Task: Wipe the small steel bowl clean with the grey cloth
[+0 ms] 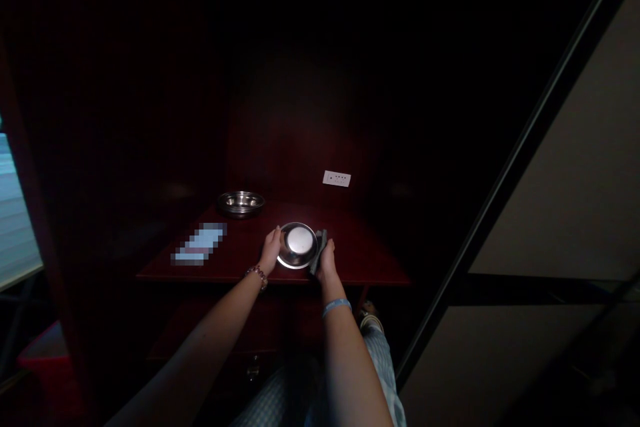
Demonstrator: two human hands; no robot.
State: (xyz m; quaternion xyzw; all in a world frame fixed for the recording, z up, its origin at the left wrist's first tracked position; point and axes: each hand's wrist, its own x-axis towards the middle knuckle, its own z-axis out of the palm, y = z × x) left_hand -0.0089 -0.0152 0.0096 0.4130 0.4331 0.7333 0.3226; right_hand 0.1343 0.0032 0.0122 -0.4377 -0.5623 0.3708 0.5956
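A shiny steel bowl (298, 245) is held upside down or tilted above the dark red table (370, 260), its round base facing me. My left hand (271, 250) grips the bowl's left rim. My right hand (327, 260) is at the bowl's right edge and holds a dark grey cloth (318, 250) pressed against it. A beaded bracelet sits on my left wrist and a blue band on my right.
A second steel bowl (241, 203) rests at the table's back left. A pale flat item (199, 244) lies on the left part of the table. A white socket plate (337, 178) is on the dark wall behind. A slanted dark frame (515, 153) runs at right.
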